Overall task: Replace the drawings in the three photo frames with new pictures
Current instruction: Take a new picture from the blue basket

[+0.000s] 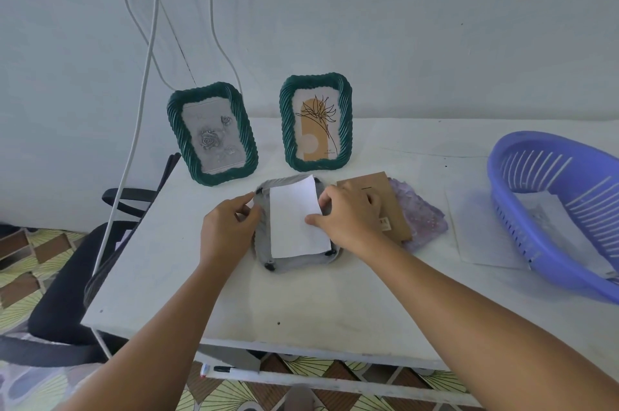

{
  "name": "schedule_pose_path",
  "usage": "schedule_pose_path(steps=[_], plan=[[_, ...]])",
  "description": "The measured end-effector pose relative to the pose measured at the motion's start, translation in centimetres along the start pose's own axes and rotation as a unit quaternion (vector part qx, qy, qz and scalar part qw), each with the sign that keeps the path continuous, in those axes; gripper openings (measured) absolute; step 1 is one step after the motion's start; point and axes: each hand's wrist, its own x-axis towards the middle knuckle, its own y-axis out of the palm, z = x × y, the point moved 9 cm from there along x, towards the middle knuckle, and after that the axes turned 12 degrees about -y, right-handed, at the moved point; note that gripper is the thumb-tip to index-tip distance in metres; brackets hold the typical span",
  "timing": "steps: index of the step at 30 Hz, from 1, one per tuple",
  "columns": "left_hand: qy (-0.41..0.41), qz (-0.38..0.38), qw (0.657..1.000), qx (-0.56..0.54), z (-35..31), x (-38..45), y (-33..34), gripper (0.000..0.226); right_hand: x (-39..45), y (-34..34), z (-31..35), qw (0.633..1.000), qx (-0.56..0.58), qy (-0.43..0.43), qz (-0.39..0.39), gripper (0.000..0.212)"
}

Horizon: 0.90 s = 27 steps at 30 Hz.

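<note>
**White sheet going into the face-down frame**

My left hand [227, 229] gripped the left edge of the face-down frame [294, 263], fingers curled round its rim, steadying it on the bench [335, 310]. My right hand [348, 216] pinched the right edge of the white sheet [294, 219], thumb on top of the paper, the other fingers bent at that edge. The sheet lay on the open back of the frame, between my two hands, blank side up. Its long axis ran away from me, tilted a bit off the frame's own axis, so its far corner stuck out past the far rim. The right hand was the one on the sheet; I judged the next move to be a small twist to square it into the recess.

The brown backing board [385, 202] lay just right of the frame, partly under my right hand, on a purple cloth [425, 226]. Two green frames stood upright near the wall: the rose frame [211, 135] and the plant-drawing frame [316, 124], the latter likely still to be swapped. A blue basket [522, 209] sat far right.
</note>
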Motion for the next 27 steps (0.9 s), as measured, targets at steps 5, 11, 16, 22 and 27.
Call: schedule_pose_path(steps=[5, 11, 16, 22, 27], plan=[[-0.002, -0.004, 1.0, -0.002, -0.2, -0.2, -0.2, 0.031, 0.3, -0.7, 0.0, 0.995, 0.099, 0.01, -0.009, 0.015], [0.001, 0.008, 0.998, -0.061, -2.4, -1.0, -0.2, 0.046, 0.2, -3.9, -1.8, 0.971, 0.225, 0.052, -0.06, 0.017], [-0.034, 0.142, 0.981, -0.132, -7.5, -1.5, 3.8, 0.054, -0.1, -4.9, -3.0, 0.942, 0.312, 0.078, -0.096, 0.015], [-0.055, 0.197, 0.962, -0.182, -10.7, -2.4, 7.8, 0.021, -1.7, -8.2, -5.0, 0.972, 0.201, 0.065, -0.1, 0.017], [0.012, 0.224, 0.962, -0.153, -14.2, -3.8, 10.1, 0.003, -3.7, -15.4, -5.9, 0.979, -0.093, -0.02, -0.182, 0.023]])
